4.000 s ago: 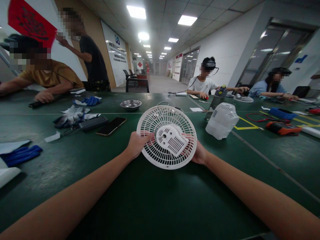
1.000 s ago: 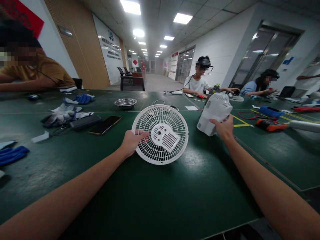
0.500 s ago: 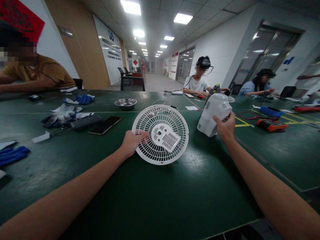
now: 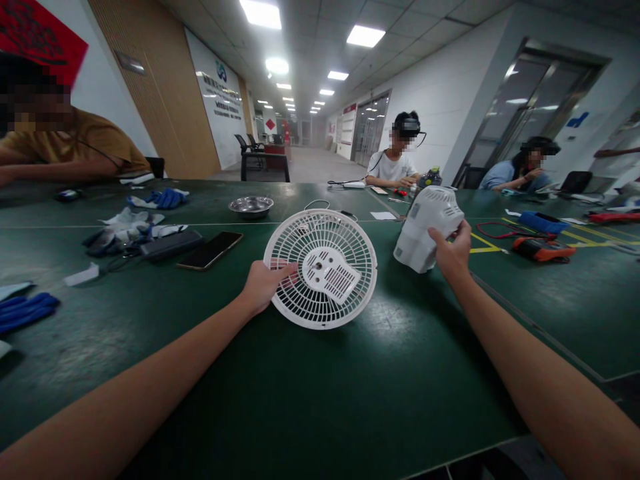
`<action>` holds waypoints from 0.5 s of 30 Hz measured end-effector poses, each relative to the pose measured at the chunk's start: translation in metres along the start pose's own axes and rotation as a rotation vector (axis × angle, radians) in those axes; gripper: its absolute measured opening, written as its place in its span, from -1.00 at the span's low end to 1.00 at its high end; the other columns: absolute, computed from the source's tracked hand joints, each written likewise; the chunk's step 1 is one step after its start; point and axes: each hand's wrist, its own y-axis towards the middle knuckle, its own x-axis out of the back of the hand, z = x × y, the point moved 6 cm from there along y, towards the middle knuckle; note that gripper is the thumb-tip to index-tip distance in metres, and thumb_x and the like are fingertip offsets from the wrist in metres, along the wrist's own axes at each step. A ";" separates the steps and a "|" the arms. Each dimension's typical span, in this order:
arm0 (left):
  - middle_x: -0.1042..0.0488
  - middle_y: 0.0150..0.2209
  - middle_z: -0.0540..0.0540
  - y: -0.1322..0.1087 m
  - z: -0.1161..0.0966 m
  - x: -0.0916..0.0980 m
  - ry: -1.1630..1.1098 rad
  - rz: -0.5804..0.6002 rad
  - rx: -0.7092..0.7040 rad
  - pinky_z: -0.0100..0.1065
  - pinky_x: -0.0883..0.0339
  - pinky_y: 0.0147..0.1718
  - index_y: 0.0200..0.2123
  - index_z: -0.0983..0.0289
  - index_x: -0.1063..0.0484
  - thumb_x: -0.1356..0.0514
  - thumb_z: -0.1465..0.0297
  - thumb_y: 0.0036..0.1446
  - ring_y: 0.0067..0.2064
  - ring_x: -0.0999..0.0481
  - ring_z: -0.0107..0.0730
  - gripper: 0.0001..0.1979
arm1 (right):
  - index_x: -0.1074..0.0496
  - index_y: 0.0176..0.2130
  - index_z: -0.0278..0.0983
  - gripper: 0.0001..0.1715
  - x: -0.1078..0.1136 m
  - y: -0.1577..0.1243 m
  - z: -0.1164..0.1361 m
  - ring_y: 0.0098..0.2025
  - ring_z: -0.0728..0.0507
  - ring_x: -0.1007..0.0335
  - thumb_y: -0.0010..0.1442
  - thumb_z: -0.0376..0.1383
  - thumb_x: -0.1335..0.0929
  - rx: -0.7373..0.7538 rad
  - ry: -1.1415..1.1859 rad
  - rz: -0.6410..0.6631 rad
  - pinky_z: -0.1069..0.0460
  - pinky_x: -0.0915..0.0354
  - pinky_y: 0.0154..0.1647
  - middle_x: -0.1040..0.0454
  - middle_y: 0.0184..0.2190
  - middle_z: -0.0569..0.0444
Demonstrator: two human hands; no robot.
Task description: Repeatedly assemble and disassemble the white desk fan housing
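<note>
A round white fan grille (image 4: pixel 332 270) with a vented central plate is tilted up toward me over the green table. My left hand (image 4: pixel 265 285) pinches its left rim, the thumb on the near side and the fingers showing through the slats. Over to the right, my right hand (image 4: pixel 451 252) grips a white plastic housing (image 4: pixel 425 227) with slots near its top. The thumb lies on the housing's near face, and the other fingers are partly hidden behind it. Grille and housing are apart from each other.
On the left lie a black phone (image 4: pixel 210 251), a dark case (image 4: pixel 171 245) and blue gloves (image 4: pixel 27 311). A metal bowl (image 4: pixel 251 206) stands behind the grille. An orange multimeter (image 4: pixel 544 250) and a blue tray (image 4: pixel 543 223) are at right. Several people sit around the table.
Both my hands and the parts they hold stay almost still. Across the table, the person at far right has raised a hand toward the head.
</note>
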 end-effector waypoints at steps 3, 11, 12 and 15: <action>-0.67 -0.32 0.22 -0.001 -0.001 -0.001 0.004 0.009 -0.007 -0.14 -0.60 -0.28 -0.23 0.41 -0.58 -0.45 0.39 0.02 -0.32 -0.68 -0.15 -0.73 | -0.23 0.23 -0.28 -0.07 -0.003 0.001 -0.003 -0.03 -0.26 -0.43 -0.03 -0.06 -0.50 -0.013 0.063 0.033 -0.22 -0.35 0.06 -0.45 0.06 -0.14; -0.67 -0.31 0.23 0.003 0.003 0.001 0.002 0.011 -0.023 -0.17 -0.59 -0.31 -0.23 0.41 -0.59 -0.46 0.38 0.00 -0.32 -0.68 -0.15 -0.72 | -0.18 0.24 -0.22 -0.07 -0.008 0.003 -0.002 0.06 -0.28 -0.42 -0.04 -0.12 -0.50 -0.029 0.159 0.065 -0.24 -0.34 0.12 -0.39 0.15 -0.14; -0.67 -0.31 0.23 0.003 0.003 0.001 -0.001 0.011 -0.022 -0.16 -0.60 -0.31 -0.23 0.41 -0.60 -0.46 0.37 -0.01 -0.32 -0.68 -0.14 -0.72 | -0.18 0.24 -0.22 -0.07 -0.007 0.003 0.000 0.06 -0.27 -0.42 -0.05 -0.13 -0.50 -0.023 0.161 0.063 -0.23 -0.33 0.13 -0.38 0.16 -0.14; -0.67 -0.33 0.23 0.004 0.005 0.002 -0.011 0.008 -0.021 -0.14 -0.60 -0.29 -0.26 0.41 -0.60 -0.46 0.38 -0.02 -0.33 -0.68 -0.13 -0.73 | -0.18 0.23 -0.25 -0.05 -0.006 0.004 0.004 0.07 -0.27 -0.41 -0.07 -0.14 -0.51 0.005 0.159 0.057 -0.21 -0.31 0.15 -0.36 0.16 -0.16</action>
